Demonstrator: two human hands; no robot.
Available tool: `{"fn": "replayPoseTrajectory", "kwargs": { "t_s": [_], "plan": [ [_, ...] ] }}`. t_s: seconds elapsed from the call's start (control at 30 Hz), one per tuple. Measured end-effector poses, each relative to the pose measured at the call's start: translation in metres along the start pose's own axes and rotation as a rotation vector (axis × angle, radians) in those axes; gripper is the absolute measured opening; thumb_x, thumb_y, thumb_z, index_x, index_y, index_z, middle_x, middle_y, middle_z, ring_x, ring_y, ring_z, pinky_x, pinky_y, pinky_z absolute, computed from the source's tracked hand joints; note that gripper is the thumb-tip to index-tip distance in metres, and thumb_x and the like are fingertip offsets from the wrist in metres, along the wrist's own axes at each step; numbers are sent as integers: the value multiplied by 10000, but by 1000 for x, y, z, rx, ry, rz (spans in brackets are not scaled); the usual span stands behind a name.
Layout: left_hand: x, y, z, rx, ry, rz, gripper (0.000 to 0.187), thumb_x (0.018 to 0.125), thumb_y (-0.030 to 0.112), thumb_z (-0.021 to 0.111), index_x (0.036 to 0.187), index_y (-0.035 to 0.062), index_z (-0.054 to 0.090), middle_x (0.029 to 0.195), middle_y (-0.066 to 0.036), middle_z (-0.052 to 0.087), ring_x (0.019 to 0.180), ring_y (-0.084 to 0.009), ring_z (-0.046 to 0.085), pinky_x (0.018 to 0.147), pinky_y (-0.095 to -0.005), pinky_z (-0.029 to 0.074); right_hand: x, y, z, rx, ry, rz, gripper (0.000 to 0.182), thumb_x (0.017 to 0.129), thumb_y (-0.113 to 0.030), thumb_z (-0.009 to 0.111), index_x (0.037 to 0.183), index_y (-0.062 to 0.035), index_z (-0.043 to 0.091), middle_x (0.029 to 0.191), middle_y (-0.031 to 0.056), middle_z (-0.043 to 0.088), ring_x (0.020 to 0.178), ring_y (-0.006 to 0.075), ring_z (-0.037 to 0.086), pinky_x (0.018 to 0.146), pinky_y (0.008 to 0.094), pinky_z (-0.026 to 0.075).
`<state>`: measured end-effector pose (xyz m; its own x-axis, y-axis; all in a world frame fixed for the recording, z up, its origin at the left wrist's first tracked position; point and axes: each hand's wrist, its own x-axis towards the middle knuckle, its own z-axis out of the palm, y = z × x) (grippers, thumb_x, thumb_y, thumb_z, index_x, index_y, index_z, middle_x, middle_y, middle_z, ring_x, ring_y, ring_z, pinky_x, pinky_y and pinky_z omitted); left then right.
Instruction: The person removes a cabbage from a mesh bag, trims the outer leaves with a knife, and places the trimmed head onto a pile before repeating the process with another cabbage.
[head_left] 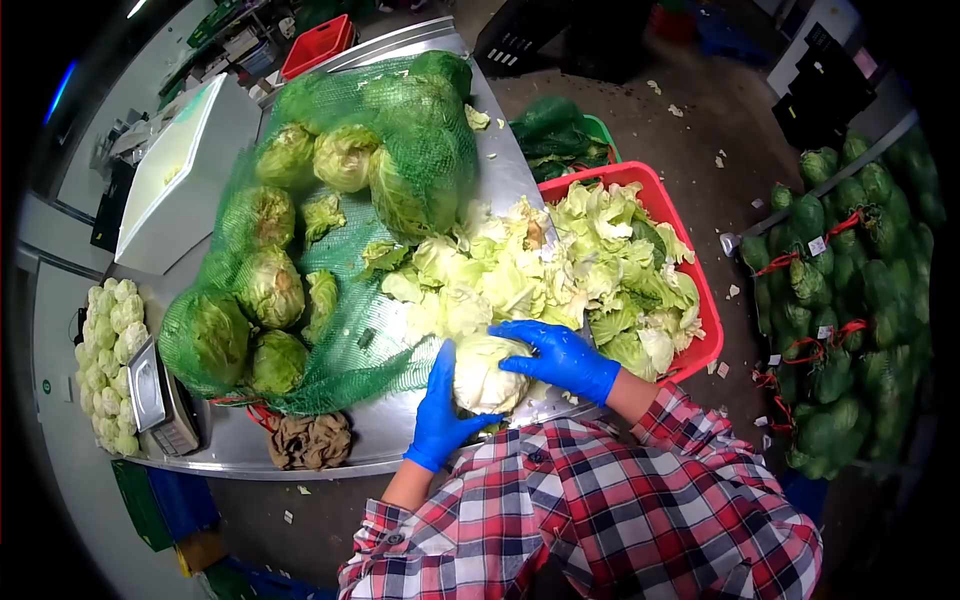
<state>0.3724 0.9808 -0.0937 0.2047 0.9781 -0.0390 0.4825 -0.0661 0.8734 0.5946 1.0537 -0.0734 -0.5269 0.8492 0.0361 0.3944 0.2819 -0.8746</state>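
A pale cabbage head (487, 376) is between my two blue-gloved hands at the near edge of the metal table. Pressed along its left side is my left hand (440, 413), thumb at the bottom and fingers pointing away from me. My right hand (562, 360) grips its upper right side, the fingers curved over it. Just beyond lies a heap of loose cabbage leaves (480, 275), spilling toward a red crate (708, 300) full of leaves. A green mesh sack (425, 130) holds several untrimmed cabbages (270, 285) on the table's far and left parts.
A scale (165, 400) and a crumpled brown cloth (308, 441) sit on the left of the table, near a pile of pale cabbages (108, 350). A white box (180, 175) stands behind. Bagged green vegetables (840, 300) are stacked at the right; leaf scraps litter the floor.
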Motion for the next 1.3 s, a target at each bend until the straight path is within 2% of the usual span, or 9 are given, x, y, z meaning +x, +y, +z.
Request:
{"fn": "replayPoseTrajectory", "kwargs": {
  "t_s": [0.37, 0.7, 0.87, 0.93, 1.0, 1.07, 1.17, 1.2, 1.3],
  "plan": [
    [8, 33, 12, 224, 149, -26, 1178, 563, 381, 880, 1421, -40, 191, 1397, -254, 334, 1276, -375, 375, 1058, -422, 331, 4, 14, 18, -12, 256, 106, 342, 825, -259, 664, 1035, 9, 628, 811, 202, 639, 705, 316, 644, 635, 378, 507],
    [-21, -7, -21, -699, 174, -208, 1104, 587, 140, 849, 1469, 77, 188, 1409, -161, 349, 1256, -266, 415, 1054, -386, 362, -8, 21, -18, 697, 236, 581, 194, 836, -215, 697, 838, -40, 613, 649, -43, 525, 535, 50, 471, 483, 226, 390],
    [-36, -17, 6, -1476, 248, -507, 712, 895, 496, 467, 1452, 104, 258, 1407, -117, 401, 1277, -293, 420, 1068, -455, 350, -18, 8, -73, 696, 362, 534, 152, 828, -195, 688, 855, -66, 613, 641, -59, 529, 503, 39, 465, 454, 207, 370],
    [-22, 7, 1, -764, 131, -276, 699, 906, 527, 414, 1447, 109, 270, 1412, -123, 397, 1289, -303, 406, 1075, -470, 335, -27, 12, -94, 739, 417, 526, 175, 828, -207, 689, 873, -56, 614, 636, -47, 536, 494, 49, 488, 443, 212, 396],
    [-15, 19, 6, -930, 62, -273, 708, 901, 573, 371, 1436, 118, 287, 1420, -128, 388, 1295, -315, 396, 1079, -480, 325, -33, 18, -107, 816, 479, 488, 206, 826, -232, 698, 880, -55, 606, 596, -43, 511, 475, 40, 491, 428, 208, 404],
    [-12, 14, 14, -1715, -24, -340, 714, 894, 599, 352, 1426, 125, 301, 1425, -131, 383, 1295, -320, 394, 1079, -485, 322, -32, 3, -116, 369, 574, 389, 347, 833, -194, 689, 1105, -9, 577, 894, 76, 627, 779, 123, 606, 658, 240, 487],
    [-8, 12, 21, -1571, -85, -353, 718, 898, 608, 349, 1430, 129, 297, 1429, -125, 380, 1288, -328, 397, 1069, -487, 335, -29, 9, -91, 75, 596, 75, 494, 847, -96, 659, 1306, -32, 488, 1275, 136, 556, 1153, 193, 540, 943, 308, 444],
    [-4, 19, 21, -845, -105, -219, 723, 903, 613, 335, 1436, 128, 288, 1427, -127, 383, 1287, -333, 398, 1066, -483, 342, -31, 8, -72, 178, 448, 104, 496, 850, -107, 662, 1310, -35, 489, 1315, 129, 533, 1197, 186, 509, 962, 307, 432],
    [-2, 7, 29, -870, -231, -307, 664, 935, 507, 404, 1429, 85, 269, 1373, -192, 427, 1208, -355, 480, 1001, -427, 425, -24, -19, -25, 284, 47, 214, 615, 852, -233, 683, 1383, -73, 419, 1301, 95, 525, 1034, 122, 514, 830, 257, 453]
  ]
}}
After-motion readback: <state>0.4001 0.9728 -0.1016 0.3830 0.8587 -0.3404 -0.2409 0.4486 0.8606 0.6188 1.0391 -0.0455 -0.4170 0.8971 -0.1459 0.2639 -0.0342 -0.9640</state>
